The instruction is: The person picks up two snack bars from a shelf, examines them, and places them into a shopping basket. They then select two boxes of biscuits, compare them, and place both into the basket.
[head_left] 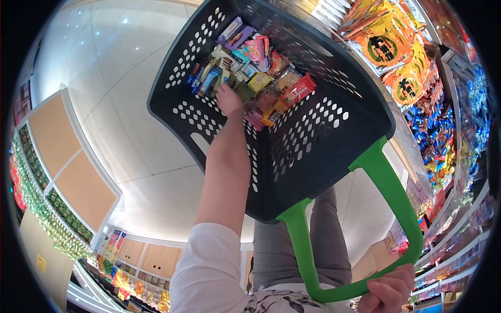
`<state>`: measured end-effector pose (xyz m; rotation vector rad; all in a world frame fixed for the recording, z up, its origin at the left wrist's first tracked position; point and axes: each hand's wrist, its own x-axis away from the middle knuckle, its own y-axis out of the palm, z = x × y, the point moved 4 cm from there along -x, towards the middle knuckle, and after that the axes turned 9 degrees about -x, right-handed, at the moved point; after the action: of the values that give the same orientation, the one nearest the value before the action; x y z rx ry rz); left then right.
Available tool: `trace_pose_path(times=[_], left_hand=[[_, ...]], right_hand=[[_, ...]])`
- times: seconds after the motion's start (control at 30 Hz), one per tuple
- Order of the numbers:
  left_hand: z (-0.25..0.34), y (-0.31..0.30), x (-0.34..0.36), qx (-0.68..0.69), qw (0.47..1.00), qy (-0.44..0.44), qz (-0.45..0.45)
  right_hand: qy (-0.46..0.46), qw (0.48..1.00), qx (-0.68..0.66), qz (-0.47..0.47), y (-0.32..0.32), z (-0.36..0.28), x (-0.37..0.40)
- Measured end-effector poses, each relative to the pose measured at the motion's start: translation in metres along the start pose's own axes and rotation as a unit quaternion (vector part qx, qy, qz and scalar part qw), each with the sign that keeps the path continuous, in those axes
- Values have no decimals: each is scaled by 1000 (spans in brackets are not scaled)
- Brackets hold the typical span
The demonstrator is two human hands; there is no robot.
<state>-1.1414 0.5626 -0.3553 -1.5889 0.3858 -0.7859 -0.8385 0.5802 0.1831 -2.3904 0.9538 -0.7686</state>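
Black perforated plastic forms the basket (323, 141), which hangs tilted above the pale tiled floor (120, 78), ahead of the person's grey trousers (326, 235).

Its green handle (389, 182) loops down to the right hand (389, 295), whose fingers are wrapped closed around the lowest bar.

The left hand (229, 99) reaches over the near wall and down into the basket, at the end of a bare forearm and a white sleeve (209, 271). It rests on the snack packets (261, 81) heaped on the basket floor. The fingertips are buried among the wrappers, so it cannot be told whether they pinch anything.

A red packet (298, 89) lies just to the right of that hand and clear of it.

Stocked shelves (417, 78) of orange and blue bags run along the right side, near the basket's far wall.
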Motion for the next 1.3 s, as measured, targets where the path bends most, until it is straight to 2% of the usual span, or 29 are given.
trace_pose_path(times=[0.13, 0.23, 0.33, 0.43, 0.6, 0.73, 0.8, 0.9, 1.0, 1.13, 1.23, 1.3], left_hand=[[1, 12, 9, 37, 999, -25, -1], [3, 13, 9, 22, 999, 22, -31], [-1, 13, 9, 8, 993, 19, -113], [0, 15, 8, -2, 991, 49, -128], [10, 14, 16, -67, 984, 109, -121], [14, 38, 21, -148, 977, 124, -96], [12, 47, 16, -138, 979, 124, -87], [12, 31, 18, -121, 981, 126, -84], [6, 16, 15, -99, 987, 110, -57], [-1, 1, 4, -25, 996, 82, -9], [0, -3, -4, -48, 993, 89, -63], [5, -12, -7, -51, 995, 77, -45]], right_hand=[[0, 1000, -4, -2, -1, 2, 0], [2, 1000, -8, -12, -2, 2, 2], [3, 1000, -13, -13, -2, 2, 2], [-1, 1000, -13, -3, -2, 3, 1], [-19, 1000, 0, 14, 0, 4, 2], [-46, 995, 4, 91, 6, 6, 0], [-64, 991, 10, 118, 8, 7, 2], [-58, 993, 17, 104, 7, 5, 0], [-70, 989, 17, 129, 9, 5, 0], [-34, 995, 13, 89, 6, 2, -4], [-12, 998, 15, 66, 4, 0, -3], [-10, 998, 15, 62, 4, 0, -4]])
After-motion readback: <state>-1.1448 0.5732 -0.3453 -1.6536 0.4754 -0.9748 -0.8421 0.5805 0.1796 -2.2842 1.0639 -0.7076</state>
